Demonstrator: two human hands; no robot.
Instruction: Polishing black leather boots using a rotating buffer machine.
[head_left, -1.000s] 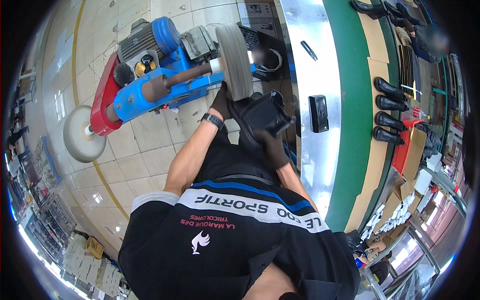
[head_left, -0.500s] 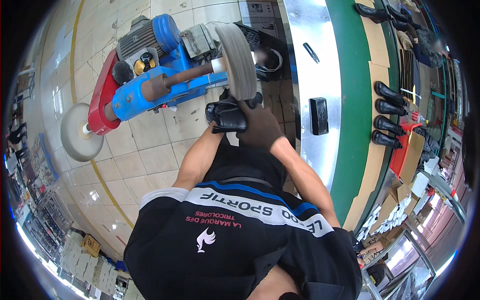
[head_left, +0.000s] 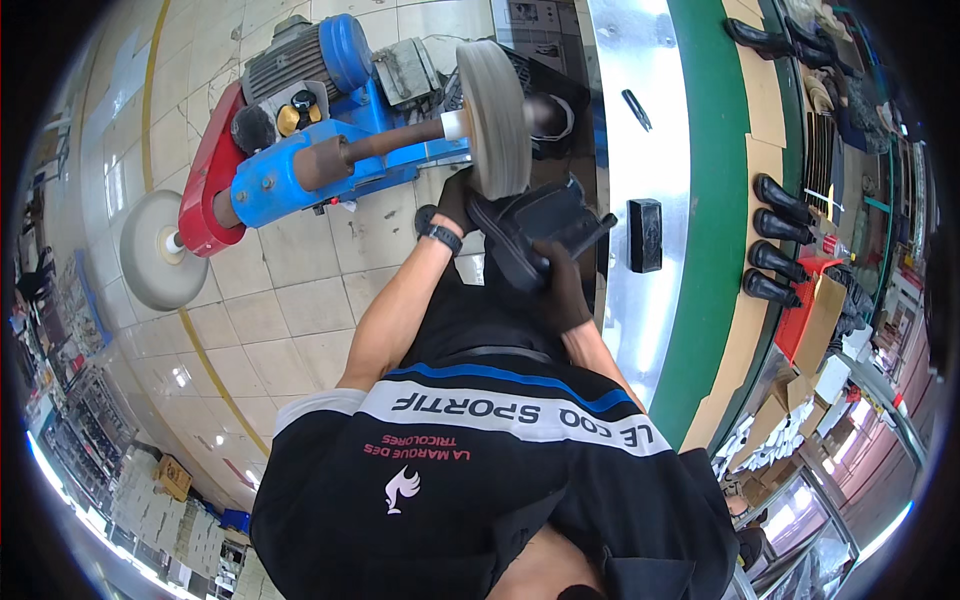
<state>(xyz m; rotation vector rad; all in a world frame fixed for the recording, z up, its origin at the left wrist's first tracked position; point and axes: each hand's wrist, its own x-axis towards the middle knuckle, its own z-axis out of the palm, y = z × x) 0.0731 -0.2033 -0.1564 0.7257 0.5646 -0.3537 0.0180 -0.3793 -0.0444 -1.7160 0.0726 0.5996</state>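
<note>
Between my hands, just below the grey buffing wheel (head_left: 494,125), is a black boot (head_left: 535,228). It lies turned over to one side, with its sole edge toward my body and its shaft out to the right. My left hand (head_left: 458,200), in a dark glove with a watch at the wrist, closes on the boot's left end beside the wheel rim. My right hand (head_left: 565,290), in a brown glove, grips the near right end of the boot. The boot's upper side is at the wheel's lower edge; whether they touch I cannot tell. Some fingers are hidden behind the boot.
A blue-and-red polishing machine (head_left: 290,170) fills the upper left, with a second pale wheel (head_left: 160,248) at its far end. To the right, a metal-edged green bench (head_left: 715,200) carries a black block (head_left: 646,235), a dark pen-like tool (head_left: 636,109) and several black boots (head_left: 780,200).
The boot has been turned over, so its sole edge and shaft now show. My right hand has moved down and right, away from the wheel; the left has shifted slightly up and right.
</note>
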